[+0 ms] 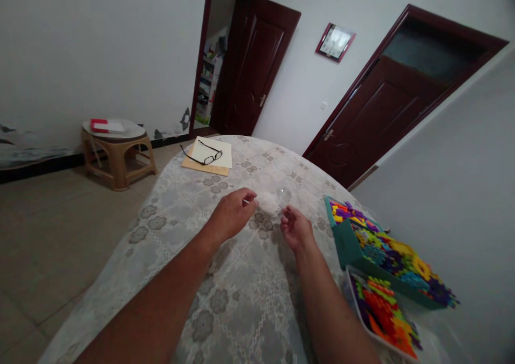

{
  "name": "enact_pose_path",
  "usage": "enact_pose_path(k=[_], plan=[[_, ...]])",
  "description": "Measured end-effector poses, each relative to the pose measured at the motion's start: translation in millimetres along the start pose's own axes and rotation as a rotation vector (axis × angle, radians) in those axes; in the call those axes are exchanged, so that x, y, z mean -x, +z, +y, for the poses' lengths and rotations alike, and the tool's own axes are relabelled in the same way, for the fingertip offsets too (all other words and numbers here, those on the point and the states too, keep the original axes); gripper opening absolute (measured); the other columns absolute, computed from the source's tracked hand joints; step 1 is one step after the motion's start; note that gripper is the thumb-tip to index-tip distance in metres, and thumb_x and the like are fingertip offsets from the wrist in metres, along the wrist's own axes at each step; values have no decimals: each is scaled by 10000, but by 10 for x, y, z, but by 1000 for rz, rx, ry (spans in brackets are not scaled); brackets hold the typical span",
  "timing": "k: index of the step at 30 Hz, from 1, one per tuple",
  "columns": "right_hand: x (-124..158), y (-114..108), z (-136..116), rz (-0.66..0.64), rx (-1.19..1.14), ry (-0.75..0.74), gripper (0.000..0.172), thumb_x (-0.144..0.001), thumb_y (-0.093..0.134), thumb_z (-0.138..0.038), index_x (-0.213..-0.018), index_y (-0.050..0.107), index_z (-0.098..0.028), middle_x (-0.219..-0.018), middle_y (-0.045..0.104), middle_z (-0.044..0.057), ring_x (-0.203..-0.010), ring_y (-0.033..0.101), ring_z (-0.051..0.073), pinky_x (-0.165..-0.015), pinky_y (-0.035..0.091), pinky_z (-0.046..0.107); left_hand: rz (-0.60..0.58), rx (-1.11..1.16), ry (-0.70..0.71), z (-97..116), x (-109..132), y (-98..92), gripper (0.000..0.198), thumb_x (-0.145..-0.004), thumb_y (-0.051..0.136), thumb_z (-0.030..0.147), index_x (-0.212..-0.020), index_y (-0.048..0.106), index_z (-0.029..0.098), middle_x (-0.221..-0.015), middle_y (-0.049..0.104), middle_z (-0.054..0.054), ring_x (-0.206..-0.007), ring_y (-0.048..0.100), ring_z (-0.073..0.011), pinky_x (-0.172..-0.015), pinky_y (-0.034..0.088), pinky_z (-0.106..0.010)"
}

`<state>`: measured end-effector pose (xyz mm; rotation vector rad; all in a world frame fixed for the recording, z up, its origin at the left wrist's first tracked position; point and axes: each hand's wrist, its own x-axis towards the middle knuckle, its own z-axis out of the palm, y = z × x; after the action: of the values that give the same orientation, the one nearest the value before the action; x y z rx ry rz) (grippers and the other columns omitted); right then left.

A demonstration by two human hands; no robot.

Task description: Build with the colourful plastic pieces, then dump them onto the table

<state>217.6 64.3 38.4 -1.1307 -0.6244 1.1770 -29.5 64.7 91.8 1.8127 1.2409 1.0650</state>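
Note:
A white, fluffy-looking wad [269, 203] is at the middle of the table, between my two hands. My left hand [232, 212] reaches in from the left, with thumb and forefinger closed at the wad's near-left edge. On the other side, my right hand [296, 227] is half turned up with its fingers curled in; whatever they hold is too small to make out. Just beyond the right fingertips sits a small clear, rounded object [284, 194], see-through and hard to identify.
The round table wears a grey flowered tablecloth [217, 299]. Black-framed glasses [210, 159] rest on papers [225, 157] at the far left. On the right stand a teal box [348, 246] and a clear tub [354, 289] of colourful plastic pieces. A stool [118, 162] stands left.

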Motion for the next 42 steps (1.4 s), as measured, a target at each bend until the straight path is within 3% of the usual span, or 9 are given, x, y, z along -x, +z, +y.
enact_pose_path(k=[8, 15, 21, 25, 28, 32, 36, 39, 42], plan=[[-138, -63, -30, -144, -53, 39, 212, -858, 668, -246, -813, 462, -230, -655, 502, -71, -471, 335, 72, -464, 297, 164, -66, -204, 71, -68, 8, 84, 279, -982, 604, 319, -1164, 742, 159, -1158, 787, -125, -1012, 729, -250, -945, 537, -362], [293, -31, -540, -255, -195, -104, 177, -882, 690, -293, -858, 525, -233, -778, 581, -42, -528, 350, 87, -495, 335, 193, -149, -337, 106, -161, 12, 172, 275, -999, 563, 322, -1186, 729, 207, -1181, 770, -119, -1094, 697, -267, -1021, 504, -383], [868, -218, -756, -24, 186, -428, 251, -913, 719, -458, -956, 616, -233, -895, 643, -16, -594, 511, 100, -519, 380, 219, -185, -392, 115, -229, 0, 222, 282, -995, 555, 333, -1175, 730, 202, -1192, 764, -128, -1073, 697, -271, -986, 498, -377], [1045, -338, -586, 93, 877, -728, 227, -1012, 607, -425, -971, 670, -211, -851, 656, 30, -743, 594, 178, -697, 486, 299, -144, -222, 114, -111, 2, 166, 369, -1045, 465, 451, -1051, 745, 211, -1022, 781, -88, -972, 702, -249, -907, 509, -357], [1036, -369, -347, -69, 1208, -911, 158, -1027, 534, -287, -966, 661, -214, -932, 666, 67, -887, 627, 219, -831, 509, 343, -129, -59, 69, -9, 22, 117, 478, -1030, 460, 590, -1108, 741, 210, -981, 781, -75, -916, 715, -243, -839, 527, -342], [971, -343, 23, -284, 1270, -974, 185, -1010, 486, -162, -1054, 657, -220, -1096, 676, 96, -1014, 665, 228, -914, 554, 355, -219, -72, -12, -32, 58, 130, 538, -963, 568, 639, -1238, 701, 196, -967, 776, -77, -849, 726, -238, -770, 535, -322], [991, -318, 269, -266, 1253, -1027, 251, -1013, 489, -138, -1164, 663, -238, -1313, 647, 121, -1100, 693, 240, -963, 594, 395, -296, -181, -53, -162, 67, 183, 368, -931, 608, 404, -1214, 704, 189, -845, 745, -45, -751, 703, -212, -707, 524, -295], [1072, -310, 343, -209, 1145, -1066, 436, -1017, 500, -131, -1418, 571, -287, -1598, 471, 146, -1196, 684, 259, -970, 618, 433, -245, -188, -96, -201, 38, 167, 414, -882, 569, 251, -1274, 694, 203, -799, 723, -26, -696, 682, -187, -656, 518, -268], [1139, -302, 392, -202, 1033, -1072, 624, -1004, 511, -117, -1579, 423, -343, -1681, 371, 147, -1276, 661, 282, -993, 625, 474, -137, -130, -177, -201, -38, 67, 491, -871, 540, 240, -1346, 658, 206, -795, 703, -20, -647, 668, -175, -589, 510, -251]])
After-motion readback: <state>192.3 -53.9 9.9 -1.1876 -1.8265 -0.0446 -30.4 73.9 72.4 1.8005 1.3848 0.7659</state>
